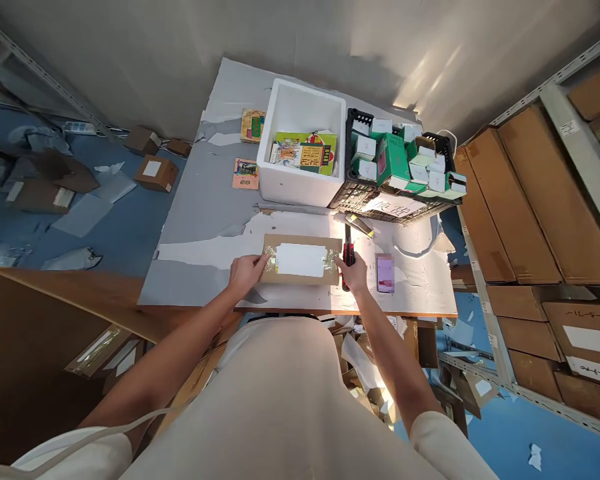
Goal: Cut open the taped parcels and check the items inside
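Observation:
A flat cardboard box (269, 272) with a blank-looking white label (300, 260) and clear tape at both ends lies near the table's front edge. Its left end is gripped by my left hand (246, 275), thumb on top and fingers closed. At the right end my right hand (355, 272) pinches the box's edge between thumb and fingers. A red and black tool (349, 253), perhaps a cutter, lies right beside that hand and is partly covered by it. Further right lies a phone (385, 273) with a lit screen. A yellow and black cutter (360, 225) rests just behind.
Behind the box stand a white foam bin (300, 187) with books and a black crate (367, 199) full of small green and white boxes. Two booklets (245, 173) lie left of the bin. Shelves of cartons (530, 193) rise at right; a large open carton (40, 347) stands at left.

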The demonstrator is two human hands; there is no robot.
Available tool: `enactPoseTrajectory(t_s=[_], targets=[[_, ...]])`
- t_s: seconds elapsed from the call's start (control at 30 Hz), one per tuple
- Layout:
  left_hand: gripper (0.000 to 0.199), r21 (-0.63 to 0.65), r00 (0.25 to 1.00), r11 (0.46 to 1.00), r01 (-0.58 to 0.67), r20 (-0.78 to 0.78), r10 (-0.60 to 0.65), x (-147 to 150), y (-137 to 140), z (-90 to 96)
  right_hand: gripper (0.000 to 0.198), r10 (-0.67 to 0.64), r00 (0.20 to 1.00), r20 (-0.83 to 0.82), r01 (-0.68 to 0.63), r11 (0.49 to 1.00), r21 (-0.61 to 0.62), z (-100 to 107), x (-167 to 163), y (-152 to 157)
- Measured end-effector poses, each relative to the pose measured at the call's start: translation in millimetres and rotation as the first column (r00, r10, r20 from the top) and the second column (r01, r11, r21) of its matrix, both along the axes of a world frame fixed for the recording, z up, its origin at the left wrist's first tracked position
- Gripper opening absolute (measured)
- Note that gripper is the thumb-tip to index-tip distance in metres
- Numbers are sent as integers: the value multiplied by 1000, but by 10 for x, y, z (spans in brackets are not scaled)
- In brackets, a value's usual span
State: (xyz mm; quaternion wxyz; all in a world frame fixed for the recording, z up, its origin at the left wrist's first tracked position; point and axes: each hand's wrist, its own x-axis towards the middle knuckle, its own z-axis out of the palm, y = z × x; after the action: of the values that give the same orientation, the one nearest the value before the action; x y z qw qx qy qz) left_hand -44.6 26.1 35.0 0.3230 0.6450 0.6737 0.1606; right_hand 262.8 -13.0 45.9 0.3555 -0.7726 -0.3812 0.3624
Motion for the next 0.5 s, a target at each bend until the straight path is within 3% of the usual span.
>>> enactPoseTrajectory(t_s=[0.2, 0.3, 0.37, 0.43, 0.47, 0.5], targets=[[49, 3, 1000, 1000, -5, 1, 5, 94, 42, -79, 34, 95, 988, 122, -87, 994, -66, 4, 8, 169], [60, 220, 999, 975, -35, 20, 32, 124, -109, -179, 36, 143, 971, 191, -135, 989, -56, 79, 28, 159], [57, 410, 1000, 912, 2, 27, -15, 156, -213, -244, 42, 204, 945, 255, -211, 978, -2, 191, 29, 148], [38, 515, 984, 844, 146, 14, -178, 191, -290, -301, 49, 372, 873, 315, -406, 913, 48, 335, -5, 160], [31, 535, 965, 815, 222, 0, -263, 205, -315, -326, 51, 500, 797, 340, -545, 837, 47, 408, -40, 181], [29, 541, 946, 793, 278, -14, -323, 216, -331, -349, 53, 631, 685, 365, -684, 729, 24, 473, -86, 213]])
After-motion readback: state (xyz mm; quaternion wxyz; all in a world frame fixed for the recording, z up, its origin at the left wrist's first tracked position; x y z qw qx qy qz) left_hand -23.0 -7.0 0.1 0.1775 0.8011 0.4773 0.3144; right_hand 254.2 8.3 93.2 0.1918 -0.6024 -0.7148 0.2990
